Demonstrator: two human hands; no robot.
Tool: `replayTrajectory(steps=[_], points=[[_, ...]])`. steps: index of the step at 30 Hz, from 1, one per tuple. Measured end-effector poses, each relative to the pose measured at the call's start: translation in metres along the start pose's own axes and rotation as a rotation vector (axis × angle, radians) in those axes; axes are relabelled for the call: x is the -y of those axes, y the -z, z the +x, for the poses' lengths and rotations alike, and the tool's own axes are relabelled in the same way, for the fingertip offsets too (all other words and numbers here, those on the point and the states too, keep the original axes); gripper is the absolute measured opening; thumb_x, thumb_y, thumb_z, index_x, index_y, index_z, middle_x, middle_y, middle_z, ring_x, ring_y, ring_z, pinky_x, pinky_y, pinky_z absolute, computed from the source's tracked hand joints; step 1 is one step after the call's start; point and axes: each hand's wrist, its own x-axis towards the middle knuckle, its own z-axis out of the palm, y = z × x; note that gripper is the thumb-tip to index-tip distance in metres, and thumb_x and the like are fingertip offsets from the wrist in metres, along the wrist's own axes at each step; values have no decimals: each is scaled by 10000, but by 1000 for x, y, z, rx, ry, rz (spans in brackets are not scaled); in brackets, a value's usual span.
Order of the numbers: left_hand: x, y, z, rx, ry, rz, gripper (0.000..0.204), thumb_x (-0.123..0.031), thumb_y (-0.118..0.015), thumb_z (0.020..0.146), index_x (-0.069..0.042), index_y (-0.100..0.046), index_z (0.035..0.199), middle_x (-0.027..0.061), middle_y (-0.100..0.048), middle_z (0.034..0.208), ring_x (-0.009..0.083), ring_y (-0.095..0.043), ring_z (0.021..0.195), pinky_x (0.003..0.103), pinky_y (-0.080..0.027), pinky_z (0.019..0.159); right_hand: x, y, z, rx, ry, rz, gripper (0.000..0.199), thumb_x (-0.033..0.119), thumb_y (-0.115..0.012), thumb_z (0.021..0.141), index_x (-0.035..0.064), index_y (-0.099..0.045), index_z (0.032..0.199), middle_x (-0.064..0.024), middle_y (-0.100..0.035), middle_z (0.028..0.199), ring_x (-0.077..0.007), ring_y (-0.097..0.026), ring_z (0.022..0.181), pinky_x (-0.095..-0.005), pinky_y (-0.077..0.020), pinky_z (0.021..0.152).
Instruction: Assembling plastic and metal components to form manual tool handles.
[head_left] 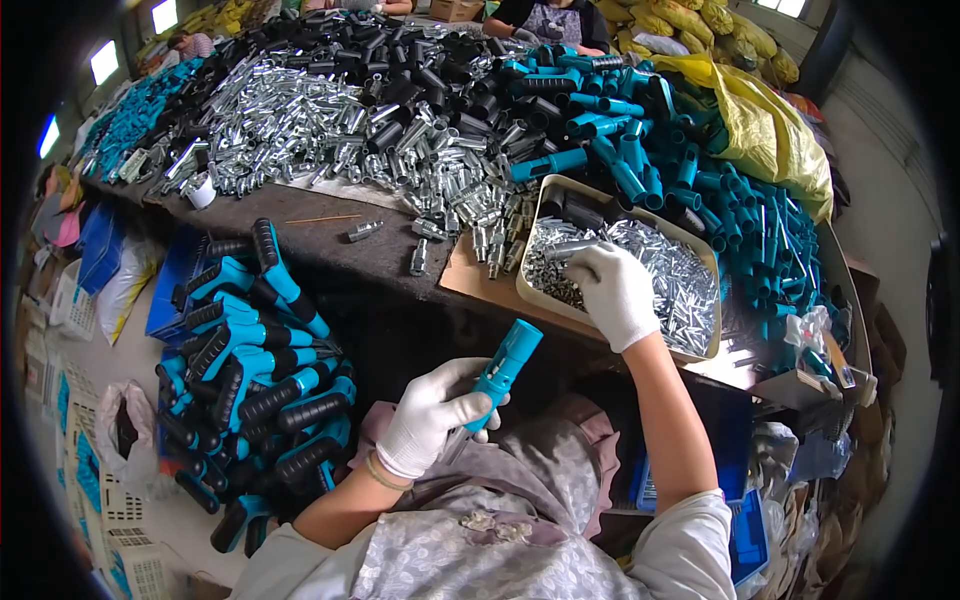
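Your left hand (pixel 432 412) is closed around one teal handle (pixel 505 365), which points toward 1 o'clock. Your right hand (pixel 613 290), fingers curled, reaches into one tray (pixel 640 222) of uncountable metal pins (pixel 680 285) at 12 o'clock.

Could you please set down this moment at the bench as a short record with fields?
left hand: white-gloved left hand grips a teal plastic handle above the lap
right hand: white-gloved right hand reaches into the beige tray, fingers on the small silver metal parts
bench top: heaps of silver metal tubes, black sleeves and teal sleeves
left of the person: pile of finished teal-and-black handles
far right: yellow plastic bag
others: another person at the far side of the bench
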Motion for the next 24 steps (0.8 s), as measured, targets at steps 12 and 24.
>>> replayTrajectory(steps=[12,24], points=[[8,-8,-2,-48,27,-161,464,-119,-590,924,56,-491,1343,117,-647,1046,181,-642,860,290,-542,735,93,-12,-108,-1,-509,999,131,-14,-778,765,-10,-655,810,-33,-668,749,-74,-601,661,-227,-506,611],[16,-15,-20,-147,-241,425,410,-30,-658,867,32,-584,1266,85,-692,918,112,-654,778,259,-526,717,89,-24,-120,147,-626,1472,220,56,-789,794,-4,-585,850,-88,-660,837,-124,-626,670,-261,-530,582]])
